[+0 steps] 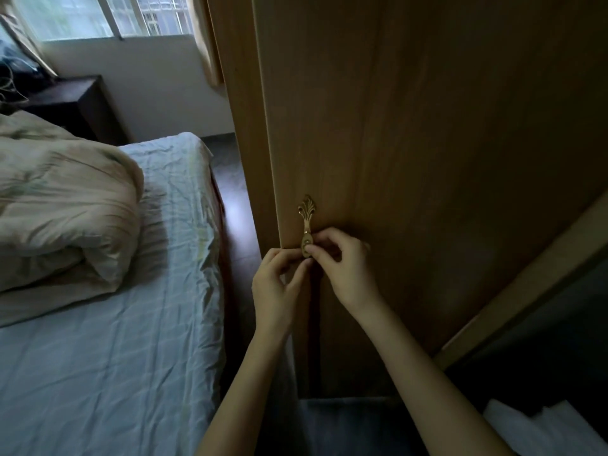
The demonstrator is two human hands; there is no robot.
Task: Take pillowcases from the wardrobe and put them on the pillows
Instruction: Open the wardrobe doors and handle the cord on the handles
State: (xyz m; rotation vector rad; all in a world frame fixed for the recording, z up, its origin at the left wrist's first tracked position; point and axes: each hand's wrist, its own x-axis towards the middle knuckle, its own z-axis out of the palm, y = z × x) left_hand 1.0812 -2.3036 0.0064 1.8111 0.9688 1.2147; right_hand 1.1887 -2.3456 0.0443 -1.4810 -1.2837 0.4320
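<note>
Head view: both hands at the handle of a shut wardrobe door.

No writing or brand can be read anywhere. Largest is the wardrobe (427, 159), its wooden door filling the space above and to the right of the hands; left of them lies the bed (115, 324) with a rumpled duvet (59, 212). No pillowcases show. On the door's left edge hangs a small brass handle (306, 232). The right hand (342, 268) pinches its lower end with curled fingertips; the left hand (279, 284), fingers curled, meets it from below-left at the door's edge, touching the handle's bottom.
</note>
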